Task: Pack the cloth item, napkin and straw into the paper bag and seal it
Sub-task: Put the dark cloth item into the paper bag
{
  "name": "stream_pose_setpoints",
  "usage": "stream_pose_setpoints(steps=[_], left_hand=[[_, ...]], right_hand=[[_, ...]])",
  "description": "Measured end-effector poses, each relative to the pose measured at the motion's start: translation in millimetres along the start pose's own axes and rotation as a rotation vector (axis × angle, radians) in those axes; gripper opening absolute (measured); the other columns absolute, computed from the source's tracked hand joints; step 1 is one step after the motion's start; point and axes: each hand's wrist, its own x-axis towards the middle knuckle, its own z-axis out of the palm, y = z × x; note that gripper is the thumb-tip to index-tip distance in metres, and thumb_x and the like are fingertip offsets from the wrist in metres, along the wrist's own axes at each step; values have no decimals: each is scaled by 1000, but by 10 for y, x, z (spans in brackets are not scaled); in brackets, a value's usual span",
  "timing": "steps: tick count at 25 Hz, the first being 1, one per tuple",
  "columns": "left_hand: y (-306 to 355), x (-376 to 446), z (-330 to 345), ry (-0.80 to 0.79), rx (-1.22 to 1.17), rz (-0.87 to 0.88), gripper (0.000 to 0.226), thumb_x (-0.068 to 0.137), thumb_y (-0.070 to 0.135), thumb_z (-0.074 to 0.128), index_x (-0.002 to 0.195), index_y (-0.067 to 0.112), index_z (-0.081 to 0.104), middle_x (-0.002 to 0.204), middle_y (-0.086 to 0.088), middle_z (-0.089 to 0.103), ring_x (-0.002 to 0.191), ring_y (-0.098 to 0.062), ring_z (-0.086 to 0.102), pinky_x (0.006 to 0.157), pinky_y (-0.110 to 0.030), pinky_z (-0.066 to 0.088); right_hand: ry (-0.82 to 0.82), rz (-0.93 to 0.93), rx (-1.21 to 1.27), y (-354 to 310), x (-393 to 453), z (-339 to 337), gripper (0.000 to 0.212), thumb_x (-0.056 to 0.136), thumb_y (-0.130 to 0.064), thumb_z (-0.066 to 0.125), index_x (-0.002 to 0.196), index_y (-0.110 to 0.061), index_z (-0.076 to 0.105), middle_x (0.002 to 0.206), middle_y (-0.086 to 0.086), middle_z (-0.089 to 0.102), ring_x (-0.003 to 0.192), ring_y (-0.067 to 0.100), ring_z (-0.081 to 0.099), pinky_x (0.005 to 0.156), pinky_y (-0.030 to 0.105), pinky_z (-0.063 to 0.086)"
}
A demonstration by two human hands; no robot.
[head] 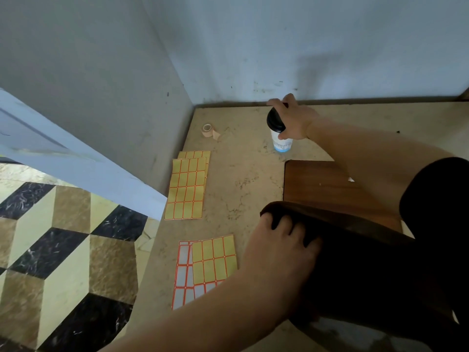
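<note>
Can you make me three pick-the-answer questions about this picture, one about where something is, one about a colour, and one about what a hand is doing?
1. Where is the tape roll?
A. near the wall corner
B. on the floor
C. on the cup

2. What colour is the cup lid?
A. red
B. black
C. yellow

3. What is the right hand doing?
A. lying flat
B. pointing up
C. gripping the cup

Answers: 1 A, it sits on the table by the corner. 2 B, the lid is dark black. 3 C, fingers wrap the cup top.
</note>
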Motion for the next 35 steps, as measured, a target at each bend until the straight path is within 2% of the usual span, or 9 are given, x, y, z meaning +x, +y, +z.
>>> stream_pose_setpoints(steps=[4, 7, 12, 18, 22, 27, 31, 35], left_hand=[[-17, 1, -25, -11, -4, 0, 79, 79, 46, 70, 144, 26, 29, 145, -8, 38, 133, -32, 29, 110, -49, 23], [-4, -2, 7, -25, -1, 3, 84, 75, 53, 71, 144, 26, 30, 144, -8, 39, 132, -32, 31, 109, -49, 24], [19, 30, 14, -67, 11, 16, 95, 67, 63, 73, 143, 27, 30, 144, -7, 39, 132, -32, 31, 109, -50, 24], [88, 79, -14, -117, 39, 24, 107, 58, 77, 68, 145, 29, 30, 148, -5, 38, 135, -31, 30, 111, -51, 23], [124, 96, -81, -155, 46, -4, 107, 58, 80, 65, 146, 31, 29, 149, -3, 38, 136, -30, 32, 111, -49, 23], [183, 122, -199, -231, 66, 1, 106, 60, 79, 64, 147, 33, 27, 153, -4, 33, 141, -32, 25, 114, -53, 17], [256, 153, -253, -300, 128, -25, 107, 58, 81, 64, 146, 33, 29, 151, -4, 36, 138, -32, 29, 113, -53, 22], [324, 145, -328, -326, 175, -51, 109, 58, 81, 65, 147, 28, 30, 150, -5, 36, 135, -30, 33, 111, -48, 28]], right_hand=[[-12, 37, 13, -53, -17, -10, 80, 69, -18, 75, 134, -29, 31, 139, 14, 26, 95, 43, 56, 75, 45, 55], [-39, 30, 26, -76, -127, -45, 79, 64, -23, 75, 130, -32, 32, 131, 15, 39, 95, 42, 56, 73, 44, 54], [22, -16, 98, -60, -587, -350, 78, 62, -33, 72, 129, -36, 33, 122, 9, 45, 90, 34, 57, 72, 41, 55], [211, -8, 144, -162, -1650, -915, 78, 63, -42, 73, 128, -41, 32, 126, 3, 45, 96, 26, 58, 74, 37, 54], [292, -2, 119, -302, -2468, -1272, 80, 63, -46, 74, 131, -43, 32, 126, 0, 45, 99, 21, 55, 74, 32, 51], [357, 22, 94, -497, -3329, -1597, 82, 63, -52, 73, 130, -48, 27, 131, -2, 41, 105, 18, 51, 77, 32, 50], [330, -1, 65, -698, -3839, -1604, 82, 64, -55, 71, 131, -48, 26, 131, -5, 40, 101, 15, 49, 75, 29, 50], [191, -24, 46, -798, -3961, -1330, 80, 61, -55, 69, 128, -46, 26, 121, -6, 42, 94, 16, 52, 73, 26, 48]])
